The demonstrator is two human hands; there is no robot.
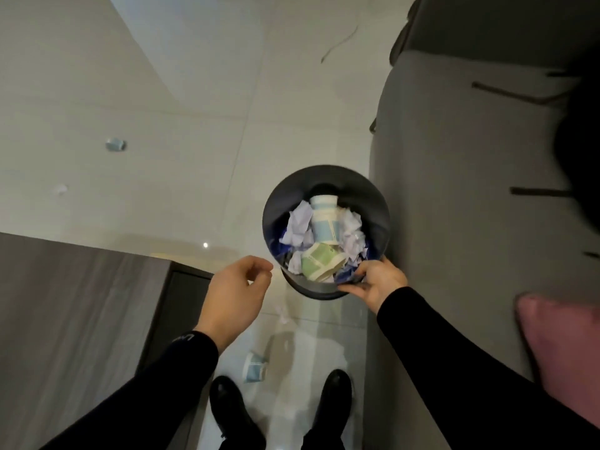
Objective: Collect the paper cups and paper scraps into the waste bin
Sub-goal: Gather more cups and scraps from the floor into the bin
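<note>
A round dark waste bin (376, 206) is held above the floor, and my right hand (378, 280) grips its near rim. Inside lie a blue paper cup (324, 222), a green paper cup (316, 263) and crumpled white paper scraps (298, 222). My left hand (237, 293) hovers just left of the bin with fingers loosely curled and nothing in it. On the floor between my shoes lies another blue paper cup (255, 367). A small paper scrap (282, 315) lies under the bin. Farther left on the floor are a bluish cup (115, 145) and a white scrap (61, 189).
A dark wooden table (65, 319) fills the lower left. A grey sofa (454, 206) runs along the right, with a pink cushion (558, 345) on it. My black shoes (227, 407) stand on the pale tiled floor. A thin dark strand (339, 43) lies on the floor far ahead.
</note>
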